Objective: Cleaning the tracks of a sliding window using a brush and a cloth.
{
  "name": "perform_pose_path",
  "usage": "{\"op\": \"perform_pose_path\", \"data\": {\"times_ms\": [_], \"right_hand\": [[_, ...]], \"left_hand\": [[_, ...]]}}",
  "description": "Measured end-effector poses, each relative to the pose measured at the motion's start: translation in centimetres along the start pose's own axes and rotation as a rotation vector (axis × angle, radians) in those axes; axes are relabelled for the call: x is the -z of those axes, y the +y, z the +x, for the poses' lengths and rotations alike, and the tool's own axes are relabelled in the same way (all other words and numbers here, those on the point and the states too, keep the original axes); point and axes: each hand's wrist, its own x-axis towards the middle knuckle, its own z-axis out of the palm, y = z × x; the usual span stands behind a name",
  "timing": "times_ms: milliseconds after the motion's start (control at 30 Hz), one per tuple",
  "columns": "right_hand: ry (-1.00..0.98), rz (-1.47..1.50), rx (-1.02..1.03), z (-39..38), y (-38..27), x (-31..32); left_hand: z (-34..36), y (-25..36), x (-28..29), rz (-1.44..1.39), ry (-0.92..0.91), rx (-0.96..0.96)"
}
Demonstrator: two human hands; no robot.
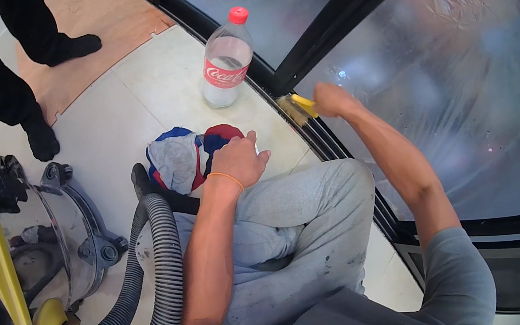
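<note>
My right hand [330, 99] is closed on a yellow-handled brush [305, 103], whose bristles rest in the black track [321, 141] at the foot of the glass. Over a bundle of cloths [174, 159] in grey, blue and red, my left hand [240, 160] has its fingers apart and slightly bent; whether they touch the cloths is unclear. A clear plastic bottle [225, 49] with a red cap and label stands upright on the tiles, beside the track.
A wet vacuum [60, 235] with a corrugated hose [166, 266] lies along my left. Someone in dark trousers and socks [38, 133] stands at upper left, by a brown board [90, 16]. A black-framed glass panel [447, 99] covered in wrinkled film bounds my right.
</note>
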Motion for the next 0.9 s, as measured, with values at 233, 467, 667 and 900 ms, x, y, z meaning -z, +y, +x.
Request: {"op": "perform_pose_path", "data": {"times_ms": [233,467,667,900], "right_hand": [[-0.190,-0.114,-0.061,-9.6,4.0,3.5],[-0.135,-0.241,0.104,-5.4,1.1,-2.1],[-0.012,0.065,-0.052,-6.6,0.2,2.6],[-0.207,-0.282,-0.031,-5.6,0.0,-0.9]], "left_hand": [[-0.9,0.1,0.0,0.009,0.012,0.015],[-0.1,0.4,0.2,0.019,-0.095,0.036],[-1.3,0.3,0.4,0.012,-0.033,0.064],[0.4,0.4,-0.1,0.020,-0.078,0.015]]}}
